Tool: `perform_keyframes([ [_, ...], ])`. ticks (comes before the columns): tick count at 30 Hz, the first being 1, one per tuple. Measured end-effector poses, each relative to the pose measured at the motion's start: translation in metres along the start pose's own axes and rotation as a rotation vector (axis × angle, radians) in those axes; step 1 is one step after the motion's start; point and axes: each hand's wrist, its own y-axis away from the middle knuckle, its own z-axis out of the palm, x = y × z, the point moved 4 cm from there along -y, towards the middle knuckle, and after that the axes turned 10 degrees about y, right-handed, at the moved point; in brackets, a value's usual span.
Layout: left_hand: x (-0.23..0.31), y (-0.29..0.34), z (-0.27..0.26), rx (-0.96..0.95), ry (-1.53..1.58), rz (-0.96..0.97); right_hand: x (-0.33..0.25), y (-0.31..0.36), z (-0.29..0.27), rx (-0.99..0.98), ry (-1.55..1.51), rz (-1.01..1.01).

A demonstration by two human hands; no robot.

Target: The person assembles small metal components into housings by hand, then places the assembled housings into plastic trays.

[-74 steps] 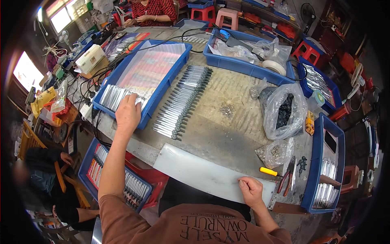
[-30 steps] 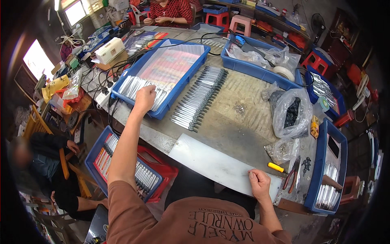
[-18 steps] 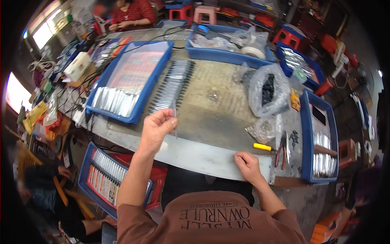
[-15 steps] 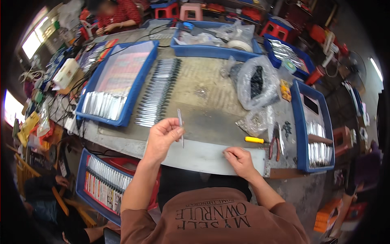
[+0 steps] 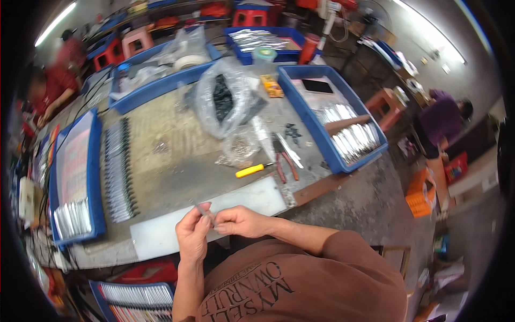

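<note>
In the head view, the left hand [image 5: 192, 235] and the right hand [image 5: 244, 221] meet in front of the person's body, above the near edge of the white board [image 5: 155, 238]. The left hand's fingertips are closed on a slim grey strip [image 5: 201, 210]; the right hand appears to pinch its lower end. The strip is tilted, and blur hides whether any dark part is fitted to it.

On the bench [image 5: 196, 180], a long row [image 5: 119, 169] of silver pieces with dark ends lies beside the left tray [image 5: 95, 180]. These look like the done portion, as do the similar dark-ended pieces [image 5: 137, 294] in the lower tray [image 5: 98, 295].

Plenty seems left: plain silver pieces [image 5: 71, 219] lie at the near end of the left tray, and more shiny ones sit in the right tray [image 5: 309, 127]. The large bag [image 5: 236, 115] holds dark parts, the small bag [image 5: 240, 147] tiny ones. The screwdriver [image 5: 250, 171] and pliers [image 5: 280, 166] lie on the bench, apart from both hands. Overall, the work looks partway along, with this strip apparently unfinished.
</note>
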Motion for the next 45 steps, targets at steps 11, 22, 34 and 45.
perform_keyframes([
  [11,0.005,-0.009,-0.01,-0.018,-0.035,0.04,-0.066,0.062,-0.107,0.52,0.411,0.087],
  [22,0.018,-0.015,-0.022,0.075,-0.086,0.1,-0.039,0.179,-0.301,0.586,1.471,0.987],
  [34,0.012,-0.013,-0.027,0.084,-0.152,0.096,-0.033,0.179,-0.31,0.453,1.399,1.051],
  [45,0.011,-0.011,-0.027,0.089,-0.126,0.1,-0.095,0.16,-0.271,0.784,1.171,0.573],
])
